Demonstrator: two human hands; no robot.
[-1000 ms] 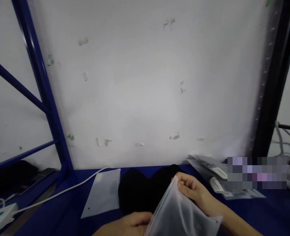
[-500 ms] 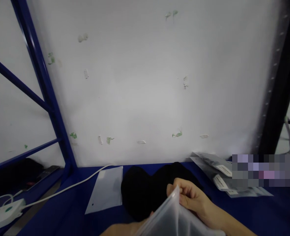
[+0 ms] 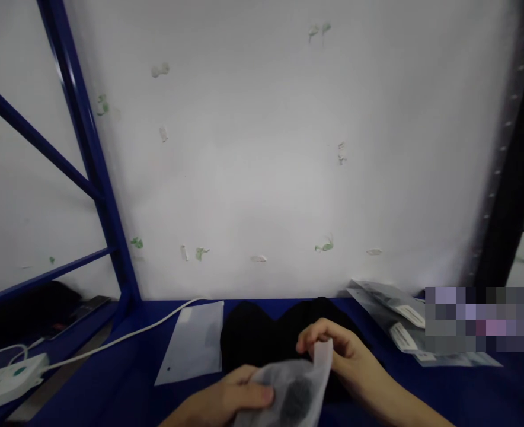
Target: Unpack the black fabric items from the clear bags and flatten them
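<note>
A frosted plastic bag (image 3: 284, 379) with something dark inside is held low in front of me. My left hand (image 3: 239, 391) is closed on the bag's left side, its thumb lying on top. The bag's raised upper right corner is pinched by my right hand (image 3: 333, 347), whose fingers are curled. Behind both hands a black cloth item (image 3: 255, 338) with two rounded lobes rests on the blue table (image 3: 124, 379). A flat, frosted bag (image 3: 193, 341) lies to the left of the black item.
Clear bags with white labels (image 3: 399, 314) lie at the right, beside a pixelated patch. A white power strip (image 3: 10, 382) with a cable is at the lower left. Blue frame bars (image 3: 88, 142) stand left; a white wall panel (image 3: 244, 148) rises behind.
The held bag has tilted flatter and lower, so its dark content shows. My left hand has come into fuller view on its left side. The whole view has shifted slightly.
</note>
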